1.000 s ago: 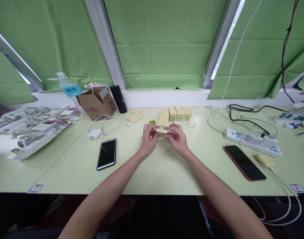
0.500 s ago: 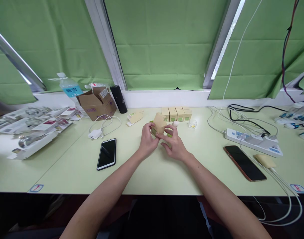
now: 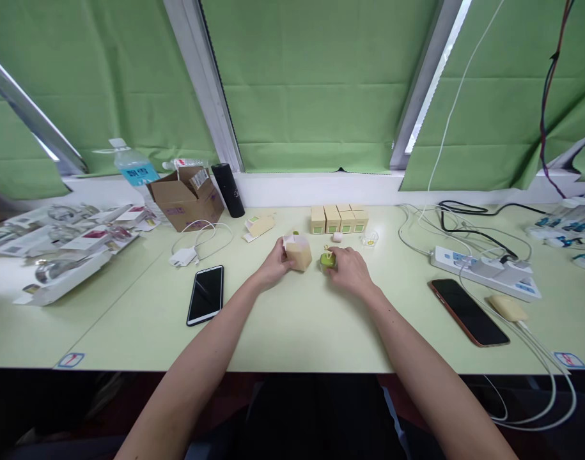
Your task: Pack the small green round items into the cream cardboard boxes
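With my left hand (image 3: 274, 264) I hold a small cardboard box (image 3: 300, 256) by its left side; the fingers are closed on it, and its top seems open. It is in the middle of the counter (image 3: 302, 332), in front of me. My right hand (image 3: 350, 269) grips a small green object (image 3: 327, 260), which has a pale loop on its top. This object is just to the right of the box, and the two are not touching. Behind my hands, a row of similar closed boxes (image 3: 339, 220) stands side by side. In front of this row lies a little whitish piece (image 3: 337, 237), and to the right of it is a clear container (image 3: 369, 239) with something yellow inside. Flat cardboard pieces (image 3: 260, 226) lie farther left, and nearer to me is a phone (image 3: 205, 295) with dark screen.
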The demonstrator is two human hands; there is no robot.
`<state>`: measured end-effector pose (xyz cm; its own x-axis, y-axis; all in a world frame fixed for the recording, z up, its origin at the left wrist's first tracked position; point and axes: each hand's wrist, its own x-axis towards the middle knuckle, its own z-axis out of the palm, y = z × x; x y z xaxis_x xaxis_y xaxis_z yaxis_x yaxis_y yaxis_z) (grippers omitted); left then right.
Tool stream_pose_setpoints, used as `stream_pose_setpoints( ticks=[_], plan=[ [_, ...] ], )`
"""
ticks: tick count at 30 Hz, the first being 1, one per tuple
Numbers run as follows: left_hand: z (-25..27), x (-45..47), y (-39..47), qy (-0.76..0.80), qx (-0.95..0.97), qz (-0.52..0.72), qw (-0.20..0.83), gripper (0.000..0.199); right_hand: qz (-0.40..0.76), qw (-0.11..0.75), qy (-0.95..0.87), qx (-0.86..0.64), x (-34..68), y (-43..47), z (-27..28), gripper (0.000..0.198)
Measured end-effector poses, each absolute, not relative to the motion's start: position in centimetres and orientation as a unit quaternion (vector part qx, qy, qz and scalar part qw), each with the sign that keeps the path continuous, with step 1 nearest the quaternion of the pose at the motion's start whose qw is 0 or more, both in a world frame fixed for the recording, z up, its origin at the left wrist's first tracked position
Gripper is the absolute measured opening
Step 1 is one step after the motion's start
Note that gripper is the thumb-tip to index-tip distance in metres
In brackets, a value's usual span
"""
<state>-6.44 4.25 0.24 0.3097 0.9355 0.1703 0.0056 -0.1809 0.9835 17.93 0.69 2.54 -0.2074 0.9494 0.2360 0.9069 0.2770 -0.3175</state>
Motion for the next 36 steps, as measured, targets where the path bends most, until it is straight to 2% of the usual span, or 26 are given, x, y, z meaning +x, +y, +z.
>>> stream_pose_setpoints(
  ticks=[2,5,8,12,16,20,24,28,31,36],
  plan=[
    [0.2,-6.2,3.9,0.374,0.639,0.406,0.536,0.086,0.059,0.184,-0.772,-0.605,17.9,0.7,2.6,0.035],
    [0.3,-5.9,3.5,0.396,0.668,0.413,0.475,0.081,0.075,0.207,-0.75,-0.623,18.1,0.6,2.6,0.024],
    [0.6,-5.8,3.2,0.422,0.697,0.436,0.381,0.082,0.101,0.278,-0.715,-0.633,18.4,0.8,2.6,0.028],
    [0.7,-5.2,2.7,0.434,0.722,0.446,0.302,0.078,0.14,0.428,-0.661,-0.601,18.7,1.3,2.5,0.033],
    [0.2,-4.2,2.3,0.441,0.727,0.461,0.252,0.067,0.187,0.555,-0.621,-0.52,18.5,1.4,2.5,0.036],
    [-0.2,-3.7,2.0,0.414,0.746,0.47,0.226,0.053,0.176,0.623,-0.632,-0.425,17.7,0.6,2.6,0.039],
    [0.7,-3.5,1.3,0.354,0.812,0.41,0.217,0.038,0.129,0.629,-0.679,-0.355,16.8,-0.6,2.7,0.039],
    [1.9,-3.0,0.4,0.345,0.812,0.386,0.269,0.039,0.104,0.58,-0.742,-0.319,16.1,-1.2,2.5,0.043],
    [2.3,-2.8,0.0,0.373,0.788,0.386,0.301,0.038,0.09,0.544,-0.765,-0.332,16.1,-1.0,2.3,0.045],
    [2.2,-2.8,0.2,0.416,0.76,0.41,0.285,0.029,0.047,0.506,-0.773,-0.38,17.4,-0.4,2.4,0.046]
  ],
)
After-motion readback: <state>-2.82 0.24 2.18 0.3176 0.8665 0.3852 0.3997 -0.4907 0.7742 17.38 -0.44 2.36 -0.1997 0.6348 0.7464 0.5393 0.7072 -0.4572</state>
